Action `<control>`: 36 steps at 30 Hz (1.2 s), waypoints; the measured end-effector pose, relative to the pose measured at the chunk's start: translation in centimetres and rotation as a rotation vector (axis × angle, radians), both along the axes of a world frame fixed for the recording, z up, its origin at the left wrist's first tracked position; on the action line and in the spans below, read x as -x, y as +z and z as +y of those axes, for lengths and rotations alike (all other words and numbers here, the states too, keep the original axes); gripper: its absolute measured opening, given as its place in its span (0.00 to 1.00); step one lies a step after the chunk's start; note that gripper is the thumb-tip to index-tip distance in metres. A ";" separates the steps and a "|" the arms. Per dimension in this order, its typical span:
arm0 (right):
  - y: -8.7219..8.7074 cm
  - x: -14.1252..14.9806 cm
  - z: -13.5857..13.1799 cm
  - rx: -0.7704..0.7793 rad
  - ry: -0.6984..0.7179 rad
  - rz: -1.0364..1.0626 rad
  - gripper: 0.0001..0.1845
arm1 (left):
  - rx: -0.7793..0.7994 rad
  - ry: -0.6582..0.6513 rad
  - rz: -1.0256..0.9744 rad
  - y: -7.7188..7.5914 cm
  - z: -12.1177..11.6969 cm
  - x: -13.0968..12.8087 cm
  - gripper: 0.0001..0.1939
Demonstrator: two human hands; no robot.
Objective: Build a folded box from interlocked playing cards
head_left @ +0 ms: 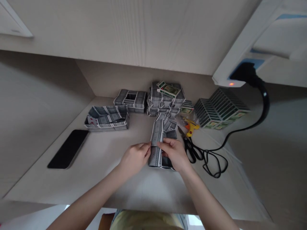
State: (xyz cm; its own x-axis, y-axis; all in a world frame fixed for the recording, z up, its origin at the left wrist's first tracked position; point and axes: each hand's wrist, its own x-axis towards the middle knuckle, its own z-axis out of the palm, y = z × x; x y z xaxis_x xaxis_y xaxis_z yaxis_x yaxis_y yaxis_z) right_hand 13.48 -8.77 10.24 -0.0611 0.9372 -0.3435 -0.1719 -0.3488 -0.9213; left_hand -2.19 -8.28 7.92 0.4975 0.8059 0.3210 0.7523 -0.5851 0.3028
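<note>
In front of me on the desk stands a box made of playing cards (157,131), with grey patterned card backs facing out. My left hand (136,156) pinches the box's left wall where two cards meet. From the other side, my right hand (174,152) grips the top edge of that wall, thumb on the card face and fingers reaching inside. Loose-looking cards (170,125) stick up at the box's far end. Its inside is partly hidden by my right hand.
An open card box (107,127) and a black phone (68,149) lie left. Behind are closed card boxes (165,99) and a card pack (170,90). Right are scissors (190,150), a yellow glue gun (191,126), its black cable (216,155) and stacked card packs (219,110).
</note>
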 end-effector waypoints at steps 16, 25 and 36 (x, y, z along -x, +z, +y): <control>-0.4 1.0 0.4 -0.099 -0.128 -0.048 0.16 | -0.204 -0.041 0.250 0.4 0.1 0.1 0.11; -0.5 1.1 0.6 -0.032 -0.161 0.097 0.16 | 0.049 -0.058 -0.199 0.1 0.5 0.7 0.12; 1.1 0.8 0.0 -0.019 -0.066 0.292 0.16 | 0.799 0.135 -1.057 1.3 0.1 -1.1 0.24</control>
State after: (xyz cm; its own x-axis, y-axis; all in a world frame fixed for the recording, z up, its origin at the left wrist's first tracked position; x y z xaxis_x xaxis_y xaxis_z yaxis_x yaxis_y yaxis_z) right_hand 12.72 -8.73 11.31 -0.0931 0.9487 -0.3023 -0.4525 -0.3107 -0.8359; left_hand -1.10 -8.19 9.17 0.2058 0.9753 -0.0806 -0.0176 0.0860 0.9961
